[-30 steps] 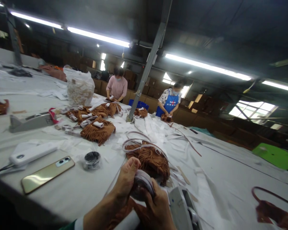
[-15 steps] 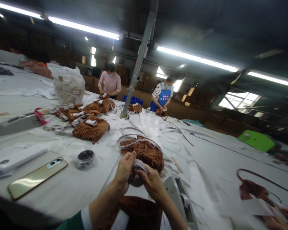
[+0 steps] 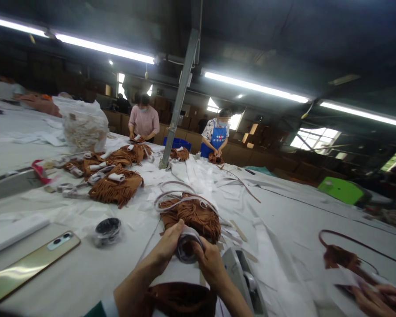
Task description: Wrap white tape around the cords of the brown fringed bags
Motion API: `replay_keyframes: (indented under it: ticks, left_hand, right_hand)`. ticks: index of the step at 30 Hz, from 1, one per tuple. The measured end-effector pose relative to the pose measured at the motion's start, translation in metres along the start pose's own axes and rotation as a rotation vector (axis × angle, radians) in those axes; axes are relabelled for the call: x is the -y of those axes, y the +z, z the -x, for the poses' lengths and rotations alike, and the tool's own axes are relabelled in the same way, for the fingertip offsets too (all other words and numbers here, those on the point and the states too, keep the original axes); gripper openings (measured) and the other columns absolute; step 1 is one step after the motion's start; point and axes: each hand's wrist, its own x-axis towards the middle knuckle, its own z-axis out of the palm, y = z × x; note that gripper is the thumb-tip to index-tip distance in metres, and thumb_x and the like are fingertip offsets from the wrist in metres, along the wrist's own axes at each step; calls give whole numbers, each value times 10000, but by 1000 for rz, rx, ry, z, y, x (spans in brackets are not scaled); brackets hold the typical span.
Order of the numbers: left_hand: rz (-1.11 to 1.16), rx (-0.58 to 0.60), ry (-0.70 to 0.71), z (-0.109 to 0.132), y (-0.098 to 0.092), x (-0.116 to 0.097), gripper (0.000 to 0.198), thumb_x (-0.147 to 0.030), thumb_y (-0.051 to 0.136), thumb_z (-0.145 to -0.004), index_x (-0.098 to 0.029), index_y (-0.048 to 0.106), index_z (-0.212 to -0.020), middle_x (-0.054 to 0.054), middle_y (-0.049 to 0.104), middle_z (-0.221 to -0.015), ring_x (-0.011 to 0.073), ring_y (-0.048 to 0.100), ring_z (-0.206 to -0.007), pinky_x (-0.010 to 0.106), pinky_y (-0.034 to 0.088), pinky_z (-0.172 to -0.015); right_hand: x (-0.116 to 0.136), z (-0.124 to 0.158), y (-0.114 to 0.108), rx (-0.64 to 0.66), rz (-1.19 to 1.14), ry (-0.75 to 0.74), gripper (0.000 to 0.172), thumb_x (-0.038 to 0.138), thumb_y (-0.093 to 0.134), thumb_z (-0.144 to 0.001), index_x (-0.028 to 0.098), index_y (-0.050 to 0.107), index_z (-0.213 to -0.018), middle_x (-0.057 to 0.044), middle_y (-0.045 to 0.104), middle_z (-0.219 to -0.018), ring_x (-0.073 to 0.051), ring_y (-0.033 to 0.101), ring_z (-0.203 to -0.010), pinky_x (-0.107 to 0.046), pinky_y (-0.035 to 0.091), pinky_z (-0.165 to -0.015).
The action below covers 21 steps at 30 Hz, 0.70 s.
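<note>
Between my two hands is a rolled-up strap point(image 3: 188, 234), a round coil that looks wrapped in pale film. My left hand point(image 3: 170, 243) grips its left side with the thumb on top. The fingers of my right hand point(image 3: 210, 259) close on its right side, the thumb reaching toward the middle. Just beyond lies a brown fringed bag point(image 3: 198, 211) with a pale-wrapped strap point(image 3: 163, 198) looped over it. Below my hands, at the table's near edge, is a dark brown bag point(image 3: 181, 293), partly hidden by my forearms.
A grey tape dispenser point(image 3: 242, 277) stands by my right wrist. To the left lie a phone point(image 3: 33, 266), a black roll in plastic point(image 3: 107, 231) and several fringed bags point(image 3: 115, 187). A co-worker's hands point(image 3: 376, 295) work at lower right. Two people stand across the table, near a metal post point(image 3: 178, 105).
The view has shifted slightly to the right. The coil has turned so its round open face shows more toward me. Both hands keep their hold on it.
</note>
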Motion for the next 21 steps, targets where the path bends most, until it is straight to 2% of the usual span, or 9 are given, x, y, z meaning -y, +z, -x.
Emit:
replay_keyframes:
  ticks: [3, 7, 10, 12, 16, 19, 21]
  left_hand:
    - [-378, 207, 66, 1, -12, -9, 493, -620, 524, -784, -153, 556, -628, -13, 509, -621, 144, 465, -612, 250, 379, -613]
    - [-696, 458, 20, 11, -23, -26, 487, -568, 386, -871, -178, 535, -619, -23, 442, -622, 141, 394, -589, 244, 335, -594]
    - [-881, 539, 47, 25, -28, -38, 436, -497, 365, -902, -189, 546, -653, -27, 443, -633, 147, 417, -614, 230, 325, -603]
    - [-915, 590, 34, 34, -31, -45, 398, -467, 376, -907, -193, 588, -712, -20, 492, -659, 154, 453, -643, 222, 340, -618]
    - [-855, 608, -16, 50, -34, -53, 347, -463, 429, -892, -213, 667, -859, 6, 622, -779, 177, 524, -721, 237, 396, -686]
    - [-704, 523, -85, 58, -35, -47, 354, -529, 510, -833, -250, 694, -952, 32, 674, -840, 230, 569, -839, 307, 439, -787]
    - [-608, 453, -149, 62, -37, -37, 388, -599, 573, -759, -278, 703, -933, 32, 679, -818, 258, 580, -865, 356, 459, -801]
  right_hand:
    - [-14, 6, -2, 11, 238, -74, 498, 524, 286, -947, 159, 581, -783, -34, 634, -603, -162, 610, -557, -228, 314, -508]
    - [-21, 15, 5, 40, 492, -217, 352, 468, 421, -920, 169, 569, -808, -28, 658, -609, -165, 612, -537, -247, 249, -490]
    - [-19, 23, 10, 98, 506, -283, 233, 401, 520, -881, 173, 556, -849, -22, 678, -661, -171, 632, -587, -247, 281, -508]
    - [-17, 27, 14, 130, 486, -298, 199, 374, 539, -868, 175, 550, -875, -18, 681, -674, -173, 638, -594, -252, 300, -511]
    - [-21, 33, 24, 133, 503, -332, 151, 339, 534, -842, 189, 550, -851, -15, 681, -666, -167, 634, -559, -263, 312, -496]
    - [-25, 36, 34, 119, 523, -354, 183, 380, 527, -805, 200, 556, -795, -9, 670, -618, -160, 592, -477, -264, 306, -460]
    - [-27, 39, 40, 100, 516, -368, 207, 414, 528, -776, 211, 573, -770, -6, 665, -596, -162, 572, -450, -272, 297, -439]
